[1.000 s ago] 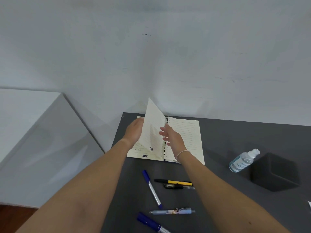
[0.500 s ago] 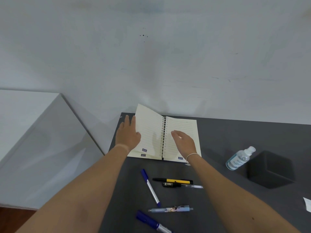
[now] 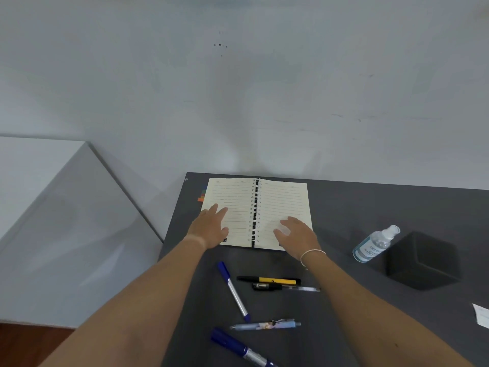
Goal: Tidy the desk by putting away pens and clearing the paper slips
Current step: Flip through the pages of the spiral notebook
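At the desk's (image 3: pixel 344 207) far edge the spiral notebook (image 3: pixel 283 205) now lies fully flat; a second ago its left page stood lifted, half a second ago it was dropping. Left hand (image 3: pixel 211 229) rests flat on the left lined page, fingers spread, holding nothing. Right hand (image 3: pixel 297 234) on the right page, fingers loosely open, thin white band on the wrist. Cream ruled paper, black wire coil down the spine, coloured tabs (image 3: pixel 202 195) peeking at the notebook's 9 o'clock. Pens untouched at the notebook's 6 o'clock: blue-capped silver pen (image 3: pixel 234 291) slanted, yellow-black pen (image 3: pixel 270 280) touching a clear-barrel pen (image 3: pixel 285 287), pale blue printed pen (image 3: pixel 264 325), fat blue marker (image 3: pixel 243 349) at the bottom edge. Clear plastic spray bottle (image 3: pixel 375 243) leans against a matte black cube holder (image 3: pixel 423 260) at 3 o'clock. White paper slip (image 3: pixel 482 315) at the right edge. Desk matte dark grey
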Action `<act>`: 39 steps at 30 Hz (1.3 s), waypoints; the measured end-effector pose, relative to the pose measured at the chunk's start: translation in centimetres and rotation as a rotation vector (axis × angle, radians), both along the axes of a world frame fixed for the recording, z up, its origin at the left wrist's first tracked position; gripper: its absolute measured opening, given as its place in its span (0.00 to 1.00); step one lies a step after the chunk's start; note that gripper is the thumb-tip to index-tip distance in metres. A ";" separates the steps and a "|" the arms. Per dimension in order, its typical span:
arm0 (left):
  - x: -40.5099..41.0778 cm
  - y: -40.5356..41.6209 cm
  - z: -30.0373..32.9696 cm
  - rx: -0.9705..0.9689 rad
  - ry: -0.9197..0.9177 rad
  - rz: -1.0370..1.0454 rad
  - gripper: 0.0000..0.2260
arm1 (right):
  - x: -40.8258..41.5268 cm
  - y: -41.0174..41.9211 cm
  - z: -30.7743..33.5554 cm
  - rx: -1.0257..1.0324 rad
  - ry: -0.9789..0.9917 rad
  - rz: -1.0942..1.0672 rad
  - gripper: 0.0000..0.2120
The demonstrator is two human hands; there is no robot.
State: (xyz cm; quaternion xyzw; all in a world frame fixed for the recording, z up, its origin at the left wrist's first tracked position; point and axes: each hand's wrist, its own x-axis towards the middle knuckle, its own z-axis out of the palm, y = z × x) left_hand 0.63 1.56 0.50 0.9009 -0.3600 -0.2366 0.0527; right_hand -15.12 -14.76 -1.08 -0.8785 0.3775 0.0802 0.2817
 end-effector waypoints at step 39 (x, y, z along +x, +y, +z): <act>-2.0 1.6 2.7 -0.044 0.007 0.012 0.26 | -2.7 1.0 3.1 -0.131 -0.054 -0.006 0.23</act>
